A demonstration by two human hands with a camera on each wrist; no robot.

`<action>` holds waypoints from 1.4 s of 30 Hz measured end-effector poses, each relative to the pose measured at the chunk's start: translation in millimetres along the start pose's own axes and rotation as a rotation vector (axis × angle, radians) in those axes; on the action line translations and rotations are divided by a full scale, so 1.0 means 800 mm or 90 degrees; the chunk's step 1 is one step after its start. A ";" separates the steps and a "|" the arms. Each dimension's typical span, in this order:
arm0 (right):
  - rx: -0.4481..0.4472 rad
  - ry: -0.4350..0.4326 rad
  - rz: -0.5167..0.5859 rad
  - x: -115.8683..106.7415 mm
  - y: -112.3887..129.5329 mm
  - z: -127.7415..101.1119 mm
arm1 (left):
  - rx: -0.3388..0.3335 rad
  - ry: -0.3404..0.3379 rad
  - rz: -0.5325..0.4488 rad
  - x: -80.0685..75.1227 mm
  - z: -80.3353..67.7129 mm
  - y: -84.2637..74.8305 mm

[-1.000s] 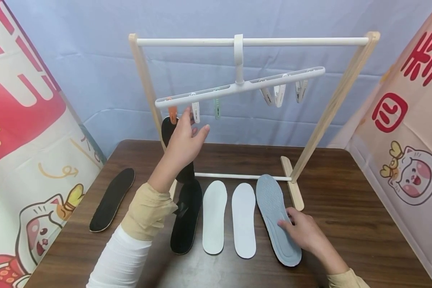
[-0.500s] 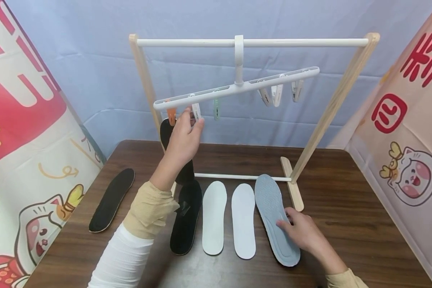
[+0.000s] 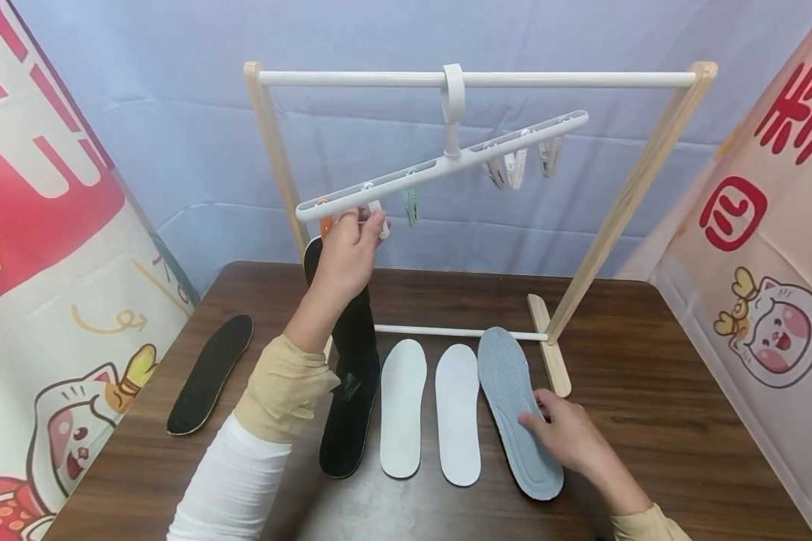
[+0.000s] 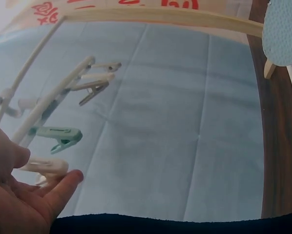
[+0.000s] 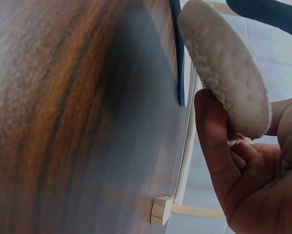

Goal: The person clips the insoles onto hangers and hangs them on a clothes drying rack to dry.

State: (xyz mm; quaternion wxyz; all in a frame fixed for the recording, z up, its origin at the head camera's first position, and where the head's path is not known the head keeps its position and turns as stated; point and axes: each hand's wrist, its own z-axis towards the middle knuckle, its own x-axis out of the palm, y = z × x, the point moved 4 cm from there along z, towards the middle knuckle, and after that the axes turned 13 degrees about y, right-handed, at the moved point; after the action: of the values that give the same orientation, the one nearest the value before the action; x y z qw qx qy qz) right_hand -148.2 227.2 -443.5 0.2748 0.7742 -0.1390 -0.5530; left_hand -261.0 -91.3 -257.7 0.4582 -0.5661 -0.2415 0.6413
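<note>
One black insole is hung so far. Our left hand pinches the white clip beside it; our right hand grips the grey insole on the worktop. Four more wait.

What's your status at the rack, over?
Left hand pinching white clip on hanger. Right hand gripping blue insole on table. Black insole hanging by orange clip.

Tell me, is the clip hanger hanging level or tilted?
Tilted: the clip hanger slopes down to the left hand, while its far end rides higher.
</note>
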 end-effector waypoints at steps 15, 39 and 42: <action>-0.003 0.003 0.000 -0.001 0.003 0.001 | -0.022 -0.007 -0.059 0.002 0.005 -0.001; -0.004 0.011 -0.001 -0.001 0.007 0.002 | -0.012 -0.024 -0.238 0.007 0.007 -0.003; -0.010 0.010 0.003 -0.001 0.007 0.003 | -0.016 -0.023 -0.252 0.007 0.006 -0.004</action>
State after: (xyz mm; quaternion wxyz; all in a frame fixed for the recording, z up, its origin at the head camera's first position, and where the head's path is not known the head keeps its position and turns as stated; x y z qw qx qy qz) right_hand -149.9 222.2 -440.4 0.2832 0.7762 -0.1343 -0.5470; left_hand -264.3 -84.0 -256.8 0.5640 -0.5012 -0.3644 0.5458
